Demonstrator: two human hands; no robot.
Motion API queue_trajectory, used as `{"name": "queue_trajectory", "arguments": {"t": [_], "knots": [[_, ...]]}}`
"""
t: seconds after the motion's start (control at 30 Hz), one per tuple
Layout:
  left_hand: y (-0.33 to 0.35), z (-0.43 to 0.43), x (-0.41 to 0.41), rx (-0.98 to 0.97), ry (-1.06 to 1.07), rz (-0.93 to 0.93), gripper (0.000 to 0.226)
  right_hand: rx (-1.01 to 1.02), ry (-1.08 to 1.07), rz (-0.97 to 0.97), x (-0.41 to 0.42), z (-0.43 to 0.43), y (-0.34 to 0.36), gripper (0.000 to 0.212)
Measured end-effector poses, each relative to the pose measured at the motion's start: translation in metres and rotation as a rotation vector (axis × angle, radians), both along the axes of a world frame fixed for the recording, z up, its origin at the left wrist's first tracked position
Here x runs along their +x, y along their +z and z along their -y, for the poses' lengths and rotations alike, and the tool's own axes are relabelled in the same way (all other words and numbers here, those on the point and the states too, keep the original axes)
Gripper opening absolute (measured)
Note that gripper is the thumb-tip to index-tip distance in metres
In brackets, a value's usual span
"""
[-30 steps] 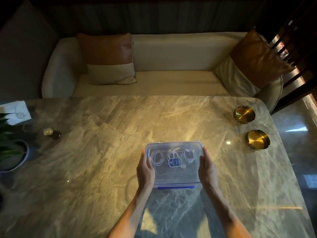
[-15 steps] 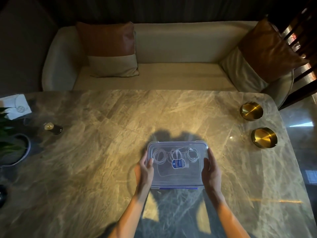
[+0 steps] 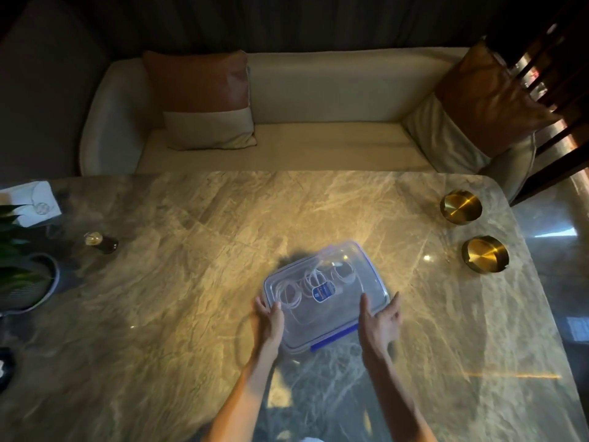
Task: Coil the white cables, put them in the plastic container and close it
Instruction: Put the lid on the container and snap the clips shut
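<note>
Twisted askew since before, one closed container (image 3: 334, 301) holding three coiled cables (image 3: 288, 293) sits toward the table's (image 3: 191, 282) near edge; left hand (image 3: 272, 320) and right hand (image 3: 379, 323) touch its sides, fingers straight.

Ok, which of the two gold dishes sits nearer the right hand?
The near gold dish, closer to the camera; the far gold dish sits farther back toward the sofa.
</note>
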State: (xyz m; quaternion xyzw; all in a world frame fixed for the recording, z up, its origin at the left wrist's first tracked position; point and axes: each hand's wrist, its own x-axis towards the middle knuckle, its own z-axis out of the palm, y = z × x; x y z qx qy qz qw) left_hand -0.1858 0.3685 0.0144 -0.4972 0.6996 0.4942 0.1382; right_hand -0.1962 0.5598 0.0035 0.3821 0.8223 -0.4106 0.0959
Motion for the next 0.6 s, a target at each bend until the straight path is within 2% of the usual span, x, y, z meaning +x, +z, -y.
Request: {"name": "queue_trajectory", "arguments": {"t": [0.07,0.13,0.2,0.23,0.27,0.37,0.43,0.5,0.53,0.6], "knots": [[0.002,-0.003,0.027,0.113,0.088,0.016,0.030,-0.211,-0.070,0.117,0.014,0.025,0.001,0.086],[0.006,-0.007,0.060,0.371,0.223,0.016,0.010,-0.324,-0.029,0.040,0.020,0.043,0.001,0.075],[0.014,-0.005,0.085,0.640,0.317,0.084,0.014,-0.379,0.067,-0.110,0.015,0.047,0.001,0.066],[0.014,0.001,0.091,0.689,0.316,0.099,0.023,-0.442,0.126,-0.157,0.011,0.046,0.000,0.061],[0.013,0.011,0.090,0.689,0.311,0.076,0.034,-0.533,0.169,-0.171,0.006,0.043,0.002,0.056],[0.005,0.044,0.057,0.440,0.256,-0.148,0.056,-0.678,0.211,-0.104,-0.007,0.030,-0.002,0.041],[0.006,0.059,0.020,0.484,0.064,-0.235,0.070,-0.689,0.221,-0.084,-0.015,0.024,-0.006,0.040],[0.007,0.064,-0.022,0.529,-0.151,-0.167,0.093,-0.632,0.246,-0.084,-0.023,0.023,-0.008,0.041],[0.008,0.067,-0.039,0.526,-0.207,-0.125,0.095,-0.597,0.262,-0.095,-0.027,0.025,-0.007,0.041],[0.003,0.071,-0.061,0.506,-0.224,-0.061,0.084,-0.564,0.285,-0.142,-0.032,0.027,-0.008,0.043]]}}
